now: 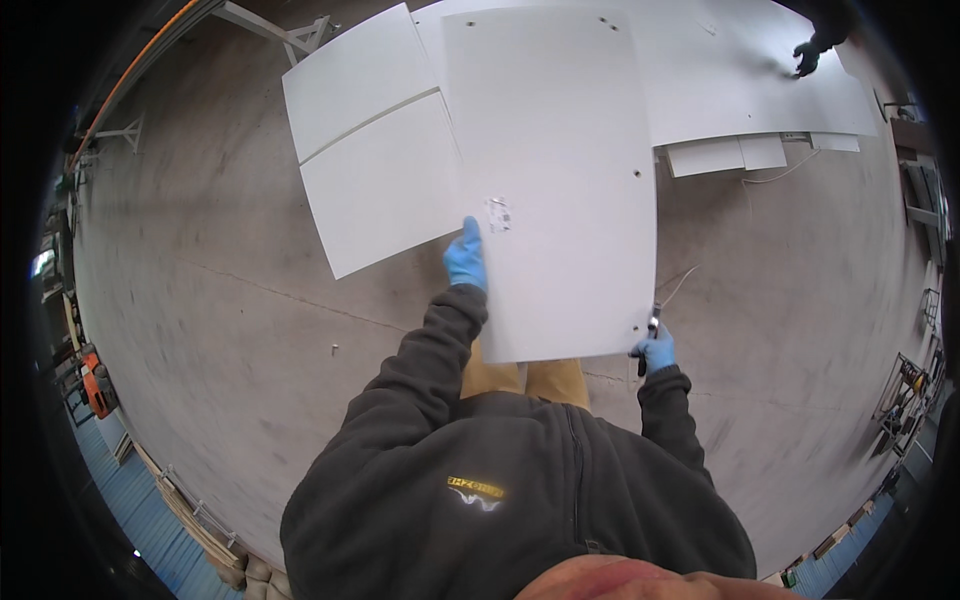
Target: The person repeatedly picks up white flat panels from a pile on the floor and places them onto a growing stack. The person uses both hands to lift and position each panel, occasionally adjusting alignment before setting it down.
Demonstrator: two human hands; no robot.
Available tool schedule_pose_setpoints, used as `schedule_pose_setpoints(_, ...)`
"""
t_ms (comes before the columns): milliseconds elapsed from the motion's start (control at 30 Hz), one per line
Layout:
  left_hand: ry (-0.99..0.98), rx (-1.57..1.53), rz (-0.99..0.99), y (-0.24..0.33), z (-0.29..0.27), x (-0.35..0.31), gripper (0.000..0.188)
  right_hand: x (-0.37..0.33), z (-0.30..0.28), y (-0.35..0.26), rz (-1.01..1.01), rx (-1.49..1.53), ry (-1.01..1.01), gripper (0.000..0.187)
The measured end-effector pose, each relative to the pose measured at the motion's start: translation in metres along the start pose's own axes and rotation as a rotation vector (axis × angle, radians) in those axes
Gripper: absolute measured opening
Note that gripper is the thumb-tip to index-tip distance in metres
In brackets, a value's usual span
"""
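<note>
A long white panel (560, 130) with small dark holes or fittings near its edges reaches from the far side toward my waist. My left hand (466, 262), in a blue glove, is closed on its left edge with the thumb up. A printed white label (498, 214) is on the panel near that thumb. At the near right corner is my gloved right hand (656, 350), closed round a slim tool of black and shiny metal (654, 322). The tool's exact kind is too small to make out. It is beside the corner fitting (636, 328).
Two white panels (380, 160) lie to the left. A large white surface (740, 80) spans the far right, with smaller white pieces (708, 157) under its edge and a co-worker's dark-gloved hand (806, 58) over it. A thin cable (785, 172) hangs there. Concrete floor (250, 320) surrounds me.
</note>
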State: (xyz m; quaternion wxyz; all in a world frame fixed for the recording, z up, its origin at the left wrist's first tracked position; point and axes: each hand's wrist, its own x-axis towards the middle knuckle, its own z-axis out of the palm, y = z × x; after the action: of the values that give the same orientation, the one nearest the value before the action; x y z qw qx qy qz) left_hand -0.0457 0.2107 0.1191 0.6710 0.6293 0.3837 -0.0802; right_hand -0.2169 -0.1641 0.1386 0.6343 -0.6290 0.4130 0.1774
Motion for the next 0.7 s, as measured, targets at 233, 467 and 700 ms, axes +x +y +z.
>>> schedule_pose_setpoints(233,0.189,-0.184,0.036,0.044,-0.081,0.112,0.059,0.083,0.15,-0.057,0.024,-0.075,-0.145,0.032)
schedule_pose_setpoints(467,0.345,0.011,0.041,0.061,-0.168,0.209,0.062,0.123,0.278,-0.065,-0.05,-0.129,-0.197,0.035)
schedule_pose_setpoints(700,0.552,0.148,-0.015,0.062,-0.221,0.287,0.066,0.159,0.354,-0.083,0.027,-0.281,-0.331,0.037)
